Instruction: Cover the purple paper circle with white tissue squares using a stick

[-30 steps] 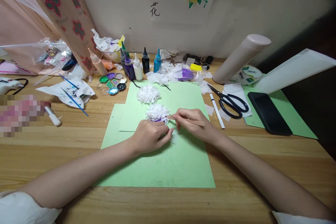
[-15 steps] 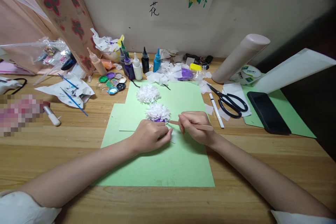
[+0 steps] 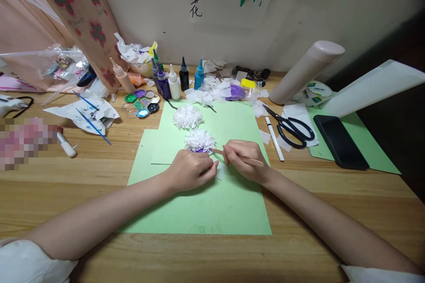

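Note:
My right hand (image 3: 245,159) is closed round a thin wooden craft stick (image 3: 254,161), whose tip reaches the right lower edge of a white fringed-paper flower (image 3: 199,140). A bit of purple (image 3: 201,150) shows under that flower. Just below it, my left hand (image 3: 191,170) has its fingers curled and thumb pressed in; what they hold, if anything, is hidden. A small pale paper piece (image 3: 219,173) peeks out beside the left fingertips. Farther back lies a second white paper flower (image 3: 187,117). Both flowers are on green sheets (image 3: 212,212) that overlap.
Paint bottles (image 3: 173,84) and a round paint palette (image 3: 142,102) stand behind. Paper scraps (image 3: 212,90) lie at the back. On the right are a white marker (image 3: 274,139), black-handled scissors (image 3: 292,128) and a phone (image 3: 340,141). Blue brushes (image 3: 93,127) rest on tissue at left.
My right hand and the craft stick have shifted slightly left, bringing the tip up against the flower's edge. My left hand has stayed in nearly the same place.

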Demonstrator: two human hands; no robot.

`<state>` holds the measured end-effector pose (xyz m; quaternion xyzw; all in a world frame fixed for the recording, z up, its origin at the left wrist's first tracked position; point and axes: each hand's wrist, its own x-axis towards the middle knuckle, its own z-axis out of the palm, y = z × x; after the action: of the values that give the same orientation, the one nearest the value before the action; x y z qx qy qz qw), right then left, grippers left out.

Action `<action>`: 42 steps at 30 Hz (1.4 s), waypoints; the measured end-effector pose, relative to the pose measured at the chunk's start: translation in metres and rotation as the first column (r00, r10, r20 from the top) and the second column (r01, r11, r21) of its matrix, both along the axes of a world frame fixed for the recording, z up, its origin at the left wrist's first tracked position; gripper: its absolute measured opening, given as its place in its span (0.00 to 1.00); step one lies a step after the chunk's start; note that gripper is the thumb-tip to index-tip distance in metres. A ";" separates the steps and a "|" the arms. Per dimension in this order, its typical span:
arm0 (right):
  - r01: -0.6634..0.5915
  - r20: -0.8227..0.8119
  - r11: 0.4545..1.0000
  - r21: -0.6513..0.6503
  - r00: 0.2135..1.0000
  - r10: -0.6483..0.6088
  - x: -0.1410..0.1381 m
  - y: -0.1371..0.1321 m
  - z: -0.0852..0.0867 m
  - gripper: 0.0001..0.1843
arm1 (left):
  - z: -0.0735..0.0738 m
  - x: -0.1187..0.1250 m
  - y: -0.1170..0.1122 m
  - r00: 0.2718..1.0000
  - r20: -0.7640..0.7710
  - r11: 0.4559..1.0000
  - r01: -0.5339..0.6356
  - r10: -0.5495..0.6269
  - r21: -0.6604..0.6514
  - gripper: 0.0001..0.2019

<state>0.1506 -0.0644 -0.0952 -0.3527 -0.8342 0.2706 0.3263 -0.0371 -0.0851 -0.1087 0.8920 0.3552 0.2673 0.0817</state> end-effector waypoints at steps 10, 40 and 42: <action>0.033 -0.046 0.999 -0.024 0.998 -0.034 -0.001 0.002 0.000 0.23 | 0.001 0.001 0.000 1.000 -0.002 1.000 -0.001 0.001 -0.018 0.20; 0.164 -0.544 0.893 -0.419 0.742 -0.391 0.004 0.009 -0.017 0.28 | 0.000 0.001 -0.003 0.964 -0.139 0.944 -0.253 0.226 -0.213 0.09; 0.160 -0.551 0.899 -0.409 0.742 -0.383 0.004 0.008 -0.019 0.28 | 0.000 0.001 -0.003 0.965 -0.146 0.944 -0.248 0.220 -0.220 0.08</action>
<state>0.1541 -0.0561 -0.1141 -0.4137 -0.5605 0.4573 0.5528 -0.0358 -0.0885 -0.1083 0.8418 0.4921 0.1774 0.1334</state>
